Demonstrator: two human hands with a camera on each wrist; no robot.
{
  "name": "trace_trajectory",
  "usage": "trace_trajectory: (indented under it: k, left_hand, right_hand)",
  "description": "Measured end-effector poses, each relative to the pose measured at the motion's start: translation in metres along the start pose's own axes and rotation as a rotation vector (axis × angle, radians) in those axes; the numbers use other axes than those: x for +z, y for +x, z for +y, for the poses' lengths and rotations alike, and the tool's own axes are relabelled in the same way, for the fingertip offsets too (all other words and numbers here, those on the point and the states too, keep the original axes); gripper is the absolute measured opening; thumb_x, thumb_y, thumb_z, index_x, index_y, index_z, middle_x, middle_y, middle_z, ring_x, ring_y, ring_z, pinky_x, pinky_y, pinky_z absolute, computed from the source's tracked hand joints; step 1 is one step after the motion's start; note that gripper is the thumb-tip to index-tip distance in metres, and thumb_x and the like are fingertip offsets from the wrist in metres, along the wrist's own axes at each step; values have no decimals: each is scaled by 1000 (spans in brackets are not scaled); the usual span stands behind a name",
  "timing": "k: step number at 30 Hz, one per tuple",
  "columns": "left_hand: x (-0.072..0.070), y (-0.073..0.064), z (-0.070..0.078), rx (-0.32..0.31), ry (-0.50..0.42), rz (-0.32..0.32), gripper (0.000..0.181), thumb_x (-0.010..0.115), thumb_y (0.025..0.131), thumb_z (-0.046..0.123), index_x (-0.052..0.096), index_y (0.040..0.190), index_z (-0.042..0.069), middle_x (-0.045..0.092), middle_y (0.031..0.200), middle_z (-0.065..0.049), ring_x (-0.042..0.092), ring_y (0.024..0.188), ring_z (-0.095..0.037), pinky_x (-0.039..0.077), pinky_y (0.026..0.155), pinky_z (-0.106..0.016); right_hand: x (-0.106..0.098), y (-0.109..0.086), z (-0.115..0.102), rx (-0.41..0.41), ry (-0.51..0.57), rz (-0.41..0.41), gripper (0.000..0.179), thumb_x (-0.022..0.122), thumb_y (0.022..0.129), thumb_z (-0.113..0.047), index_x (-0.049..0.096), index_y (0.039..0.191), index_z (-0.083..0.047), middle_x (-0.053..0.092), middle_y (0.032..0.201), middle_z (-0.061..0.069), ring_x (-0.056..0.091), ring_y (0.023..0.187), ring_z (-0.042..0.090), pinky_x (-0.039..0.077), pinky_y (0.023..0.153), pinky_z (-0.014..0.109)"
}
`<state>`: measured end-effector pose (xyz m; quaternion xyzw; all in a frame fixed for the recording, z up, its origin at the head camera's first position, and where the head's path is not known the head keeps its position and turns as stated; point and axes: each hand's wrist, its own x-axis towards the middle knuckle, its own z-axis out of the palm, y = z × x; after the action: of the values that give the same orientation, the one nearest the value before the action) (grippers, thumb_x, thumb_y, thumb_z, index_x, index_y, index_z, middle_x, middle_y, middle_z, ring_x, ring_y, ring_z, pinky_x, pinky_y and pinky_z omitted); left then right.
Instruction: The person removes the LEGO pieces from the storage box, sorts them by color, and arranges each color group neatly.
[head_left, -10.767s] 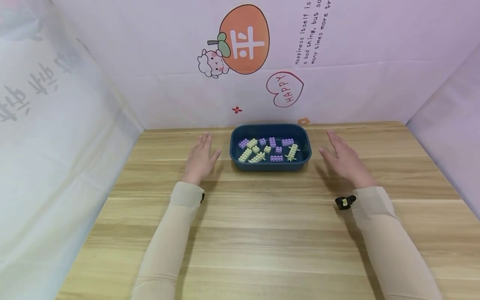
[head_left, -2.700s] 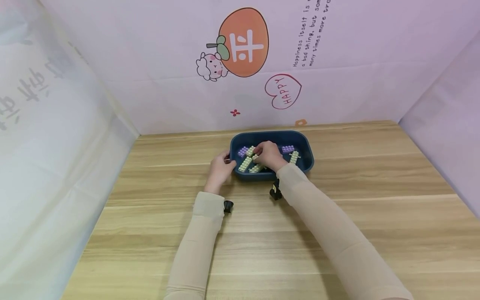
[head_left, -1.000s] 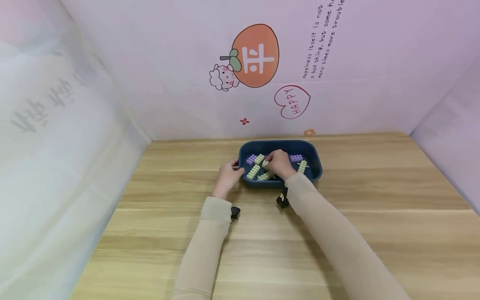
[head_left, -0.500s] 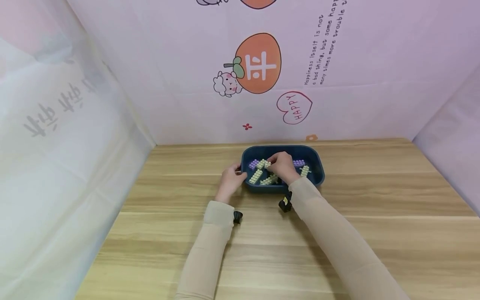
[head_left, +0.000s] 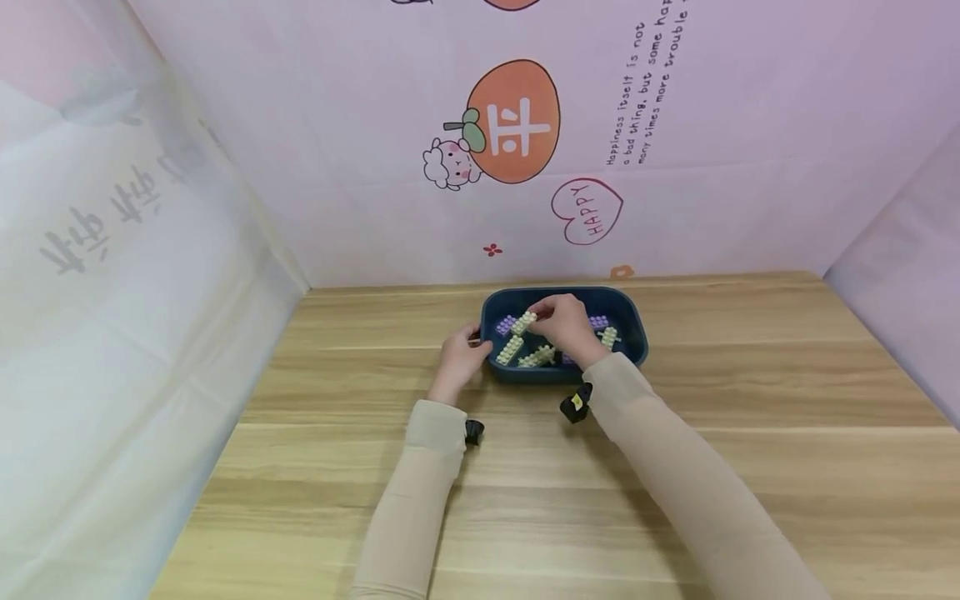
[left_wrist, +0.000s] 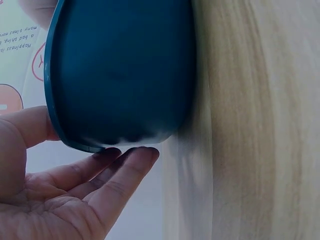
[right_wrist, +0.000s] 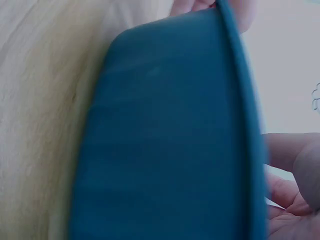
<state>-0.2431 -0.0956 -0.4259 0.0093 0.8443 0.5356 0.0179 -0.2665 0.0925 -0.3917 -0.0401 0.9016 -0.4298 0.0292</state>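
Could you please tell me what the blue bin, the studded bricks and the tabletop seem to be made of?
Blue bin: probably plastic, smooth with a soft sheen, judging by its even colour and moulded-looking rim.
Studded bricks: likely plastic, given their uniform pastel colours and regular studs; too small to judge the finish.
Tabletop: wood or wood-look laminate, faintly glossy; streaky grain shows.

1. Dark-blue tray [head_left: 528, 377]: rectangular, round-cornered, flat on the counter [head_left: 517, 492], left end gripped by the left hand [head_left: 458, 357].
2. Pale-yellow brick [head_left: 522, 324]: studded, pinched by the right hand [head_left: 567, 326] over the tray floor.
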Motion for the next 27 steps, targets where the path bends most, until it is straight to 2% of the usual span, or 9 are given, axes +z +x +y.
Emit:
trace_trajectory:
  k: [8,17,27]
  left_hand:
    - [-1,0,-1,-20,-9,1,44,58,94,8,51,135,-6,58,130,-23,58,120,-33,49,100,-39]
    - [-2,1,1,-20,-29,-4,43,56,95,9,52,134,-7,59,130,-24,58,120,-33,49,100,-39]
    - [-2,4,1,-27,-28,-9,43,55,96,10,51,135,-6,58,131,-23,58,121,-32,49,100,-38]
  right_hand:
    - [-9,-12,-13,-18,-16,-18,24,70,88,-15,69,111,-8,66,103,11,61,93,25,55,81,39]
    - [-13,-40,-22,-142,-51,13,25,73,86,-16,71,109,-7,69,95,11,62,85,23,55,73,35]
    - [-7,-70,-21,-191,-27,-6,24,75,85,-13,72,107,-6,70,93,9,64,83,21,55,75,36]
